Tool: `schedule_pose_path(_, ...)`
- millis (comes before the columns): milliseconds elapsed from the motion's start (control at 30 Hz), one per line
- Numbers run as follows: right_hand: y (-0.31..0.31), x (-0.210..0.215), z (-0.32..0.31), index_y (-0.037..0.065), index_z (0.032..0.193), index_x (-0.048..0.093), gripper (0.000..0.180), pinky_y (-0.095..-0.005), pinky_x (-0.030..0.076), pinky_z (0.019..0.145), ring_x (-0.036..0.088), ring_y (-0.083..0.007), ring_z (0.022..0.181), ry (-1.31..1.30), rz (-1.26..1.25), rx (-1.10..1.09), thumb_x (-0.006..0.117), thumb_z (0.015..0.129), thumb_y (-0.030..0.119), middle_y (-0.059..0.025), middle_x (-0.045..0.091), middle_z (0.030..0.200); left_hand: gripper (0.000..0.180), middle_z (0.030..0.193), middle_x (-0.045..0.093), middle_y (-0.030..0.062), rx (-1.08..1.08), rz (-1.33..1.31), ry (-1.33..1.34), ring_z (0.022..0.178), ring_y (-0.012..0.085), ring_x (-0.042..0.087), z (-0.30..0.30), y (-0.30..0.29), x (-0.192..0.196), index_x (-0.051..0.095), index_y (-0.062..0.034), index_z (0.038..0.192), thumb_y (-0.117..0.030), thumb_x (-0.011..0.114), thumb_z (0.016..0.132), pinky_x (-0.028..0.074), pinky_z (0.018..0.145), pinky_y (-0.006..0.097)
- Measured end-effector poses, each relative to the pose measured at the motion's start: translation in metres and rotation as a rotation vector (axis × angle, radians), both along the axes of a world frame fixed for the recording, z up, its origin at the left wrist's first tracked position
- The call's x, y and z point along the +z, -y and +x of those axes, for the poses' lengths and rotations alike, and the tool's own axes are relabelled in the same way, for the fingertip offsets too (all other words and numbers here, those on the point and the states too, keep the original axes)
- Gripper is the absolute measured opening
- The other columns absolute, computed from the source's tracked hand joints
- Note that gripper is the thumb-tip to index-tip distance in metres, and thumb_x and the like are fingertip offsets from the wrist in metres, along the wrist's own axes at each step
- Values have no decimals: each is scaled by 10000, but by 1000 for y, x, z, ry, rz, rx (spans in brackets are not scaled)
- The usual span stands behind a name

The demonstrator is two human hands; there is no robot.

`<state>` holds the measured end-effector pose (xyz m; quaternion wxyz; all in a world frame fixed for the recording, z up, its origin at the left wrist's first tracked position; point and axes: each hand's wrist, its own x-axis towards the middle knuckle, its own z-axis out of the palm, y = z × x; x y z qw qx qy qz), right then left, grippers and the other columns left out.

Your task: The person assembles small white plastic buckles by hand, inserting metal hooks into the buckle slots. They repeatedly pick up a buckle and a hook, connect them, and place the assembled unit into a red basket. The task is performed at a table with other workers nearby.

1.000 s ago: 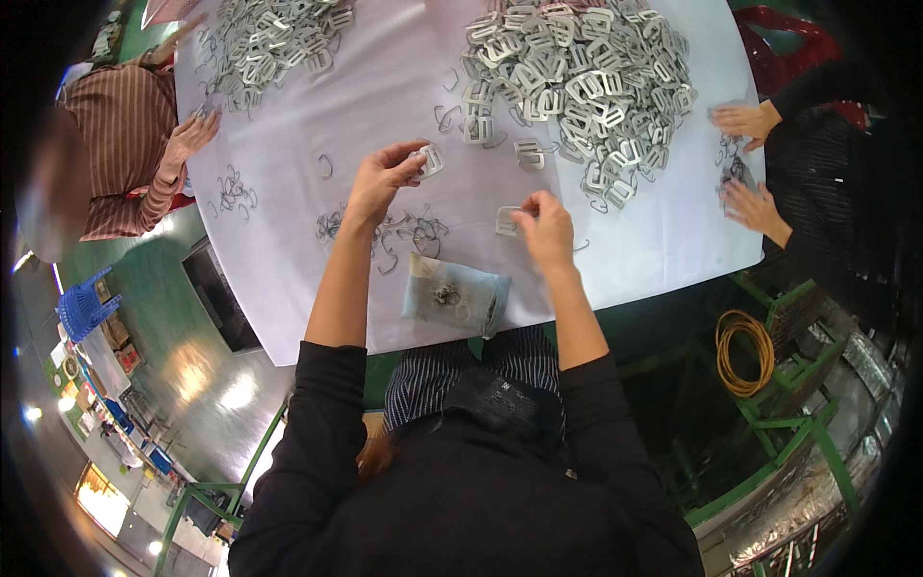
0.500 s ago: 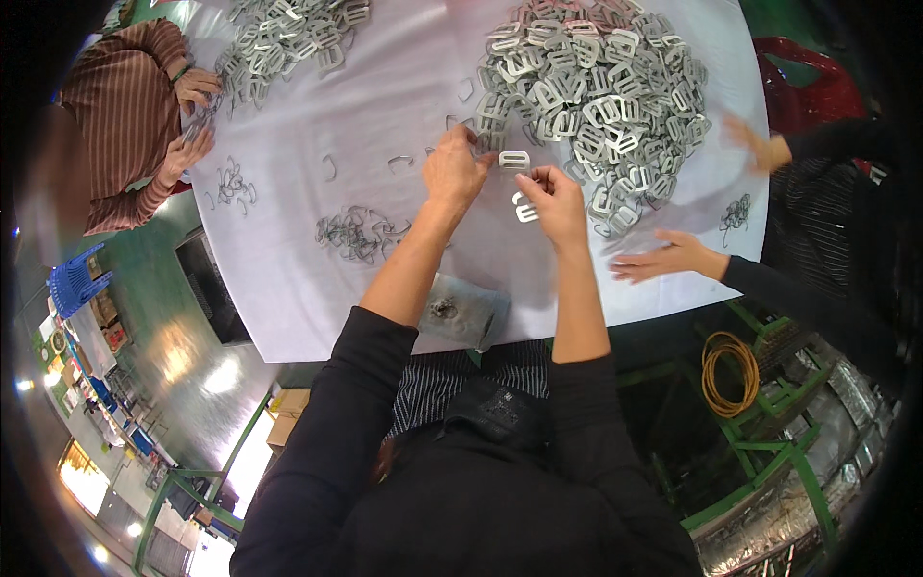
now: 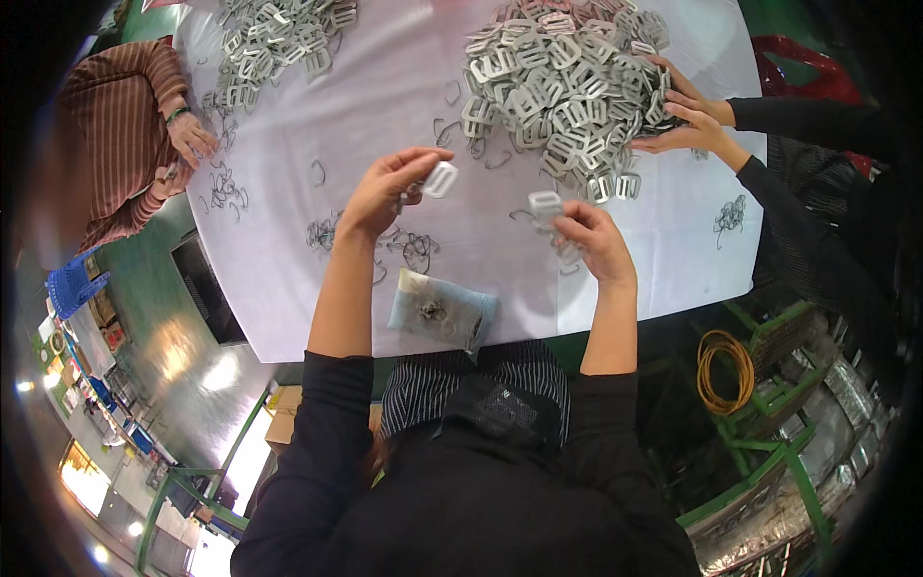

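Observation:
My left hand pinches a silver metal slide buckle between thumb and fingers, above the table. Lower and to the right, my right hand grips a metal slide buckle near its fingertips; a second blurred buckle shows beneath the fingers. A large heap of similar buckles lies beyond my hands. Thin dark wire clips lie tangled beside my left forearm, and more are partly hidden behind it. Close to me rests a pale blue, stained flat pad with a few clips on it.
A co-worker's hands cup the heap's right side. Another person at the left handles small parts near a second buckle heap. Loose clips lie by that person, others at the right edge of the white-covered table.
My hands have drawn apart and nearer to me, the left now showing a buckle. The co-worker's hands have moved onto the heap, which has shifted left.

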<state>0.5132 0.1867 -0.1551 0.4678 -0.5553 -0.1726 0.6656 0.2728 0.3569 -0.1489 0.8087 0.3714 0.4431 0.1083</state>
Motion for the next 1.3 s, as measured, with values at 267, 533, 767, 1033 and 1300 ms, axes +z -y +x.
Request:
schedule_pose_path(267,-38,-16,-4,50,923,601,232,-202,398,437,557,-100,582,-64,-10,-135,644,805,244,-44,593,786,220,787,554,22,260,-101,67,619,121,472,23,-22,-38,577,-71,929,-253,605,808,369,485,220)
schedule_pose_path(533,-111,-6,-23,71,969,578,306,-366,475,636,613,-294,694,1305,47,32,676,718,216,-124,635,760,363,981,607,101,101,1211,-646,838,256,599,87,-15,-33,584,-85,1050,-211,649,716,469,694,341)
schedule_pose_path(767,-79,4,-50,70,851,638,234,-347,461,593,616,-242,664,961,37,176,686,703,245,-106,649,733,223,860,651,85,-69,860,-482,808,225,615,45,17,-43,612,-49,911,-179,636,732,463,694,317)
schedule_pose_path(1033,-52,1,-21,25,782,677,170,-234,370,477,500,-84,503,505,-154,-68,709,725,182,1,595,621,294,931,612,80,114,1093,-590,844,210,589,47,21,-39,614,-62,992,-205,662,740,461,706,303)
schedule_pose_path(1300,-25,19,1,38,857,606,112,-181,309,392,497,-49,553,-305,87,-175,632,790,124,-21,587,706,311,1019,571,107,-136,1225,-742,967,269,551,97,-9,-27,630,-95,959,-283,686,717,459,775,379)
